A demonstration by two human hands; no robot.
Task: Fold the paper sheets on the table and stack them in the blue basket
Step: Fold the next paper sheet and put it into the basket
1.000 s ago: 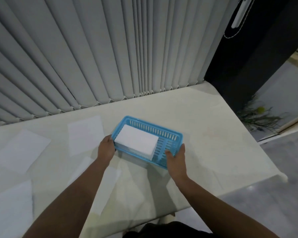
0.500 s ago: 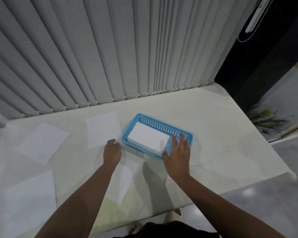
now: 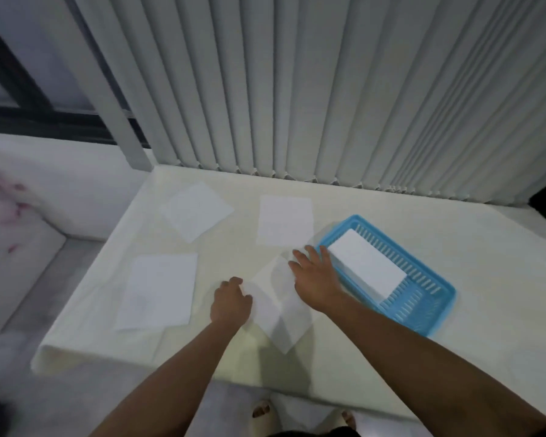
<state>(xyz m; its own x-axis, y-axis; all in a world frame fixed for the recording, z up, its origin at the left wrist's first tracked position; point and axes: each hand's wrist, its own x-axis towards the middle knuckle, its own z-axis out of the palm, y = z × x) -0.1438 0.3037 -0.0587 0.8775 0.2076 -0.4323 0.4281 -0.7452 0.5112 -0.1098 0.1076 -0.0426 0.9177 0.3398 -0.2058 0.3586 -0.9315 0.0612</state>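
A blue basket [image 3: 423, 310] sits at the right of the table with a stack of folded white paper [image 3: 366, 266] inside. Just left of it lies a white sheet [image 3: 278, 313], partly creased. My left hand [image 3: 229, 302] has its fingers curled on that sheet's left edge. My right hand [image 3: 316, 275] lies flat with fingers spread across the sheet's far corner, next to the basket's rim. Three more flat sheets lie on the table: one at the near left [image 3: 160, 291], one at the far left [image 3: 196, 209], one behind my hands [image 3: 284, 220].
The pale table [image 3: 454, 357] ends close to me and at the left. Grey vertical blinds [image 3: 328, 89] hang along its far edge. A white ledge and a dark window frame [image 3: 22, 99] lie to the left. My feet show below the table's front edge.
My view has swung left. Both hands have left the basket and moved onto the sheet beside it; the left hand now holds its edge and the right presses on it.
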